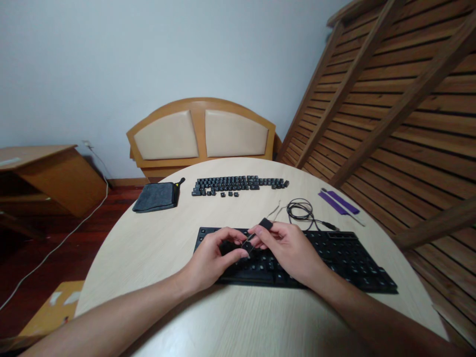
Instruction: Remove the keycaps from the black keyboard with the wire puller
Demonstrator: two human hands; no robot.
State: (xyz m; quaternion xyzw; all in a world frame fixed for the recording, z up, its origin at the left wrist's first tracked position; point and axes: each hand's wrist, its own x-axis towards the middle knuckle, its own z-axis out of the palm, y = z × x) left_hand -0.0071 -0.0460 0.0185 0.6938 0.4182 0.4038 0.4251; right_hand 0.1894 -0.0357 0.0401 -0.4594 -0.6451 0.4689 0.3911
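work sits partway along, judging by the layout. a large batch of loose keycaps (223,184) is off the board, laid out in close rows toward the far edge of the table (148,263), left of its middle. the rows read roughly like a key layout, with a gap at the lower left and a few single caps set apart along the near side. the black keyboard (345,263) lies toward the near edge, under both hands. keys seem to be in place on its right part; how many sockets are bare elsewhere cannot be told, the hands and dark plastic hiding it.

left hand (208,255): fingers curled, thumb and fingertips nearly together, pinching a small black keycap (247,246) above the keyboard's left half. right hand (292,248): closed, thumb over fingers, gripping a wire keycap puller (266,223) by its black handle; one wire end reaches down to the pinched cap, the other points up toward the far edge. whether wire and cap are hooked together is too small to tell.

round about: coiled black cable (297,210) beyond the keyboard; purple strips (337,202) by the right edge; grey pouch (155,196) by the left edge.
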